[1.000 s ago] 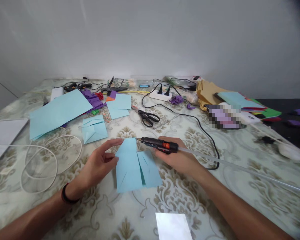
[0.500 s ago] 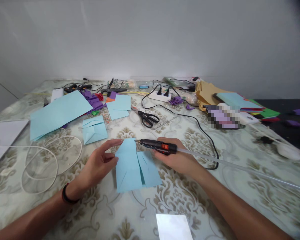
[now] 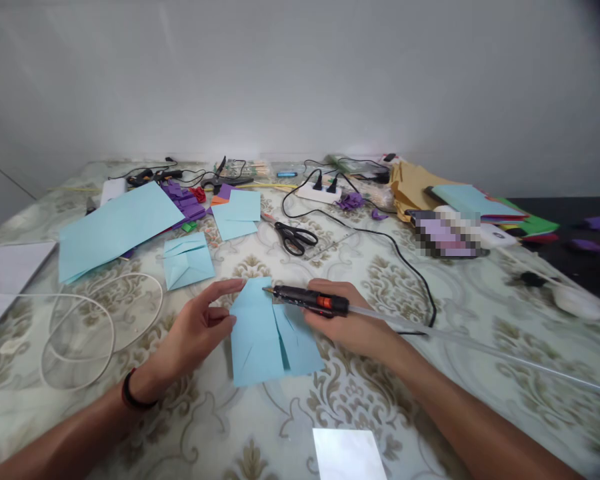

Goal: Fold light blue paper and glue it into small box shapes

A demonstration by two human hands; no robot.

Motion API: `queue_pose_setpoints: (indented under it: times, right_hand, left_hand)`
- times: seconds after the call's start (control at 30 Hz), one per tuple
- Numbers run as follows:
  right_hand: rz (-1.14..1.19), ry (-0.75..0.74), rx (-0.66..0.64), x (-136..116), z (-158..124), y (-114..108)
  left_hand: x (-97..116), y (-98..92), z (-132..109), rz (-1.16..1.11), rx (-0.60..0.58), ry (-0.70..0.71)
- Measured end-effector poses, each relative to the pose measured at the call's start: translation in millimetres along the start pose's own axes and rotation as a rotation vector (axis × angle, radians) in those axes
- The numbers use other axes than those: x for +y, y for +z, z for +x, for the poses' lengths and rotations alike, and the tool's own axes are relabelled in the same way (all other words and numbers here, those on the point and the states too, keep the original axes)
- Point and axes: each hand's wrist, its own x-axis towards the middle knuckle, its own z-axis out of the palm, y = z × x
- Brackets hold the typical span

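A folded light-blue paper lies flat on the table before me, with a slit between its two lower flaps. My left hand steadies it: the index fingertip rests near its upper left edge and the thumb at its left side, the other fingers curled. In my right hand is a black glue gun with an orange-red part. Its nozzle points left, at the paper's narrow top part; whether the tip touches cannot be made out. A long clear glue stick runs out of its back end.
Black scissors lie beyond the paper. Another folded blue piece, blue sheets and a coiled white cable are to the left. Behind stands a power strip; a phone lies right, and a white card in front.
My right hand has brought the glue gun slightly left and down, so the nozzle is now over the top part of the paper instead of at its right edge. My left hand stays put.
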Motion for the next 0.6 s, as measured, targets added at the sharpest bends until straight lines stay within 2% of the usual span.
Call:
queue_pose_setpoints:
  times: [0.13,0.2,0.4,0.6]
  right_hand:
    - [-0.011,-0.197,-0.020,1,0,3]
    - [-0.002,-0.248,-0.025,0,0,5]
    - [-0.010,-0.364,-0.017,-5,-5,16]
    - [-0.064,-0.400,-0.031,-4,-8,21]
  left_hand:
    - [-1,-0.6,0,-0.009,-0.007,-0.005]
    - [-1,-0.2,0,-0.029,-0.015,-0.013]
    - [-3,4.5,0,-0.161,-0.064,-0.028]
    - [-11,4.4,0,-0.238,-0.137,-0.019]
